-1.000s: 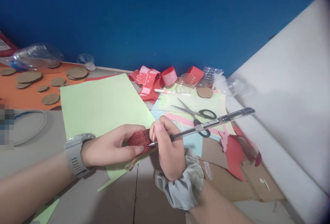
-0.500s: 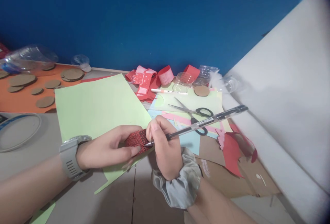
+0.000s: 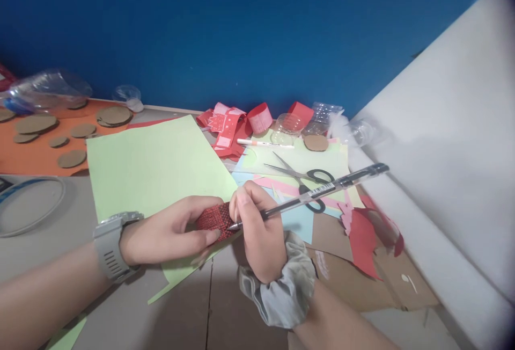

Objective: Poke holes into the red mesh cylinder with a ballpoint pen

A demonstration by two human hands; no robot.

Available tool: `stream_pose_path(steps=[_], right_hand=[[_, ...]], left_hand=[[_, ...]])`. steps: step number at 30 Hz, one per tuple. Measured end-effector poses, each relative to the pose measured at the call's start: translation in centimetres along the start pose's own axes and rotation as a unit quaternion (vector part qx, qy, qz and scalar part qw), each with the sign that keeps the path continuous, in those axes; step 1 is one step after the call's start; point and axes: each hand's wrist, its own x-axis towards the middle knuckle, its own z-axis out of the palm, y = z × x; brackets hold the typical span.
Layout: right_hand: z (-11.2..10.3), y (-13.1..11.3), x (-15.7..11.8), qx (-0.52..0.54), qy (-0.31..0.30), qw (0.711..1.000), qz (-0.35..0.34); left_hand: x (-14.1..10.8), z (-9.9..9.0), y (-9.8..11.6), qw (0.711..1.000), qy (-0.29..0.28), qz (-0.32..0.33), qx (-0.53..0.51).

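Observation:
My left hand [image 3: 173, 232], with a grey watch at the wrist, is closed on a small red-and-black patterned piece [image 3: 213, 219] whose exact kind I cannot make out. Between the fingers of my right hand [image 3: 257, 232] is a clear-barrelled pen [image 3: 298, 199], its tip touching or just over the piece's right side. A grey scrunchie [image 3: 287, 285] circles my right wrist. Under the left hand lies a light green sheet of paper [image 3: 156, 162], with a narrow strip hanging from its lower edge. Black-handled scissors [image 3: 295, 172] lie spread behind the pen.
Cardboard discs [image 3: 71, 159] rest on orange paper [image 3: 24, 165] at left, near a plastic bottle [image 3: 52, 92] and a ring [image 3: 32, 230]. Red paper loops [image 3: 260, 119], a white marker [image 3: 263, 143] and plastic cups stand before the blue wall [image 3: 241, 33]. Red scraps [image 3: 362, 237] lie on cardboard at right.
The whole view has shifted very slightly. Both hands, the pen and the patterned piece hold nearly the same places.

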Motion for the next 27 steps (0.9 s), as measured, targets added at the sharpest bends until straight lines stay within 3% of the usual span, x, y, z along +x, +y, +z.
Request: stream_pose_path(steps=[10, 19, 27], right_hand=[[-0.10, 0.22, -0.08, -0.003, 0.005, 1.000, 0.008], [-0.03, 0.17, 0.22, 0.054, 0.033, 0.998, 0.005], [-0.09, 0.20, -0.01, 0.006, 0.021, 1.000, -0.008]], left_hand=[[-0.07, -0.03, 0.12, 1.000, 0.008, 0.003, 0.003], [0.01, -0.05, 0.18, 0.999, -0.011, 0.029, -0.009], [0.01, -0.11, -0.14, 1.000, 0.001, 0.009, 0.008]])
